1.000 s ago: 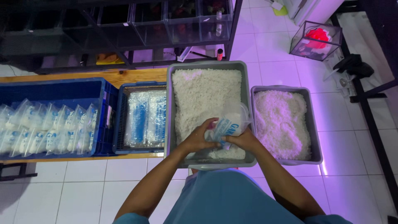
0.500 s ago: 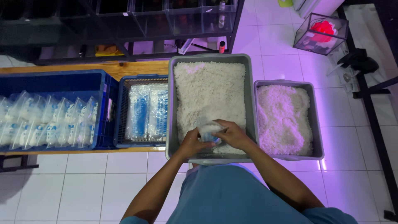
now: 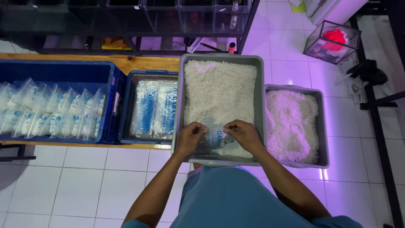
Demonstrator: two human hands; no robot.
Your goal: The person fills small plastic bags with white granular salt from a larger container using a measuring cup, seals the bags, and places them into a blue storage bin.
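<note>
A white tiled floor (image 3: 76, 185) washed with violet light runs under a low wooden bench (image 3: 139, 63), and behind it dark shelving (image 3: 126, 17) carries clear tanks. On the bench, straight in front of the person, sits a large grey tub (image 3: 178, 105) heaped with white granular material (image 3: 219, 88); the near end is scooped thin, so the grey bottom shows there. Both hands work over that bare patch. The left hand (image 3: 190, 137) and the right hand (image 3: 243, 134) each pinch a top corner of a small clear plastic bag (image 3: 216, 138) with blue print, pulling the mouth taut between them, fingers curled tight on the film rather than spread. The bag hangs low inside the tub, its bottom at or just above the granules, which seems to keep any spill falling back into the tub. Whether the bag already has material in it I cannot tell. Just right of this tub stands a second, smaller grey tub (image 3: 322, 126) of the same white stuff, lit pinker. To the left, within reach of the left arm, a blue mesh basket (image 3: 126, 105) holds flat stacks of empty bags (image 3: 154, 107), and further left a deep blue crate (image 3: 63, 71) holds rows of filled bags (image 3: 50, 114) standing upright, packed side by side so they prop one another.
</note>
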